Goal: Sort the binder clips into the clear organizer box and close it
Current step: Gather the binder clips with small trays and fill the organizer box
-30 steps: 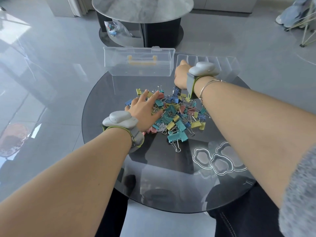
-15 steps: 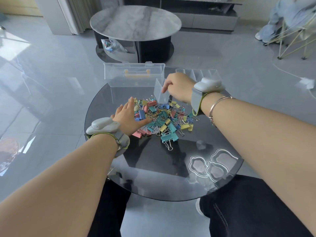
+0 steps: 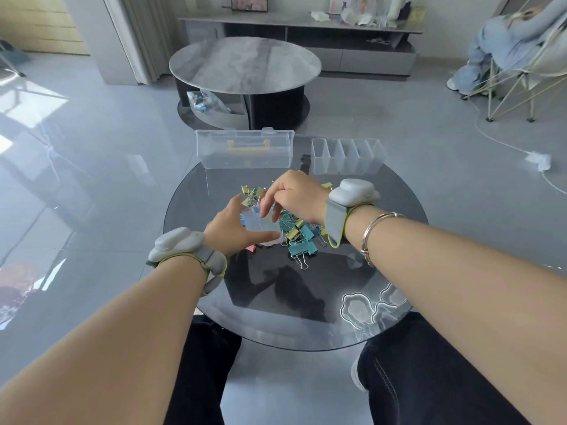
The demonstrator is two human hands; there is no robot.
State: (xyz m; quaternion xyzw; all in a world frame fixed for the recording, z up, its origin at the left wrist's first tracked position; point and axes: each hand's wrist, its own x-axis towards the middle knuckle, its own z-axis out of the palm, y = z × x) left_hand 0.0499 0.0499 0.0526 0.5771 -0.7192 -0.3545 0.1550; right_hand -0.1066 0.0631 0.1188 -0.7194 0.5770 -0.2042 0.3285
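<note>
Round dark glass bench (image 3: 214,305) seen from above, with a heap of coloured binder clips (image 3: 299,233) near its middle: teal, yellow, pink and blue, one large teal clip at the near edge of the heap with its wire handles pointing toward the viewer. At the far rim, a clear organizer box (image 3: 245,153) with a yellow handle and two latch tabs on top; whether lid or base faces the camera cannot be told. Just to its right, and apart from it, a row of small clear bins (image 3: 346,157) standing side by side. Over the left part of the heap, a small clear container (image 3: 260,227) between both hands. Left hand (image 3: 228,230) reaching in from the near left, fingers spread and nearly straight, thumb along the container's near side, grip apart and only touching. Right hand (image 3: 296,194) above the clips, palm down, fingers (image 3: 268,207) curled down onto the container's far edge, thumb side hidden; grip seemingly clamped on the container, though blur leaves this unsure. Grey wrist devices on both arms, metal bangles (image 3: 372,231) on the right forearm. Beyond the bench, a round marble-topped table (image 3: 245,64) on grey floor; at far right, a folding chair (image 3: 521,84)
</note>
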